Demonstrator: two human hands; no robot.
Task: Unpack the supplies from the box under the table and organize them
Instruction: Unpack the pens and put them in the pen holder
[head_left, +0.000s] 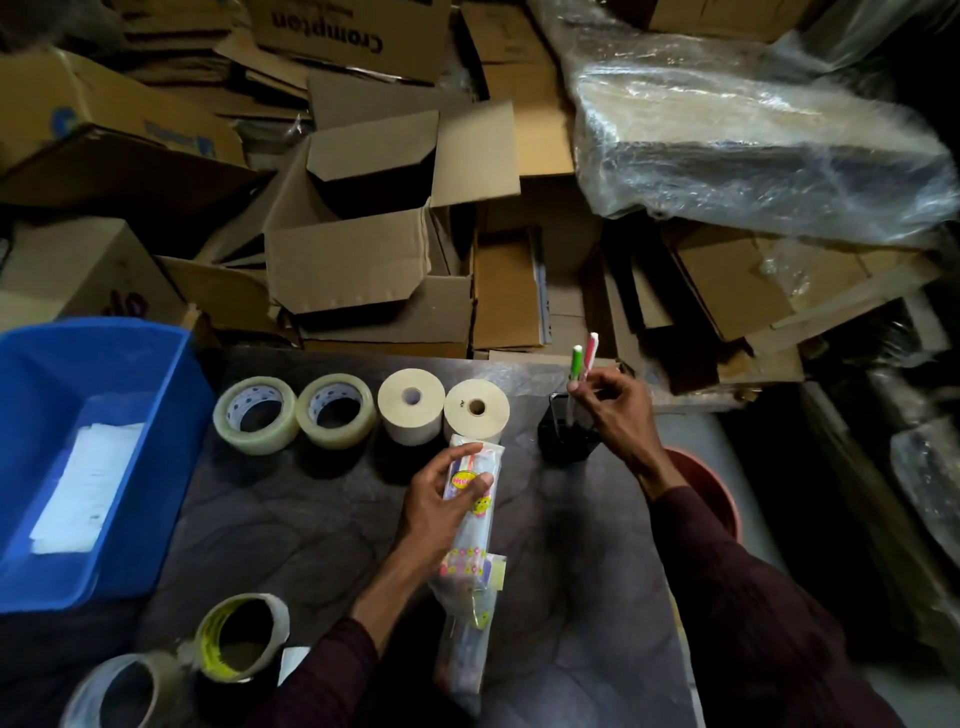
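Head view: left grip (441, 493) holds pen packet (467, 551) above worktop (311, 519); right grip (613, 410) pinches two pens (584, 358) at black holder (563, 441), far right.

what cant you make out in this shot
All in the head view:
- Inside of the black pen holder: dark, and partly behind the right hand, which holds two pens.
- How many more are in the packet: printed plastic and the left hand cover them.
- Tape roll at lower left: cut off by the bottom edge.
- Print on the paper in the blue bin: too small and blurred.
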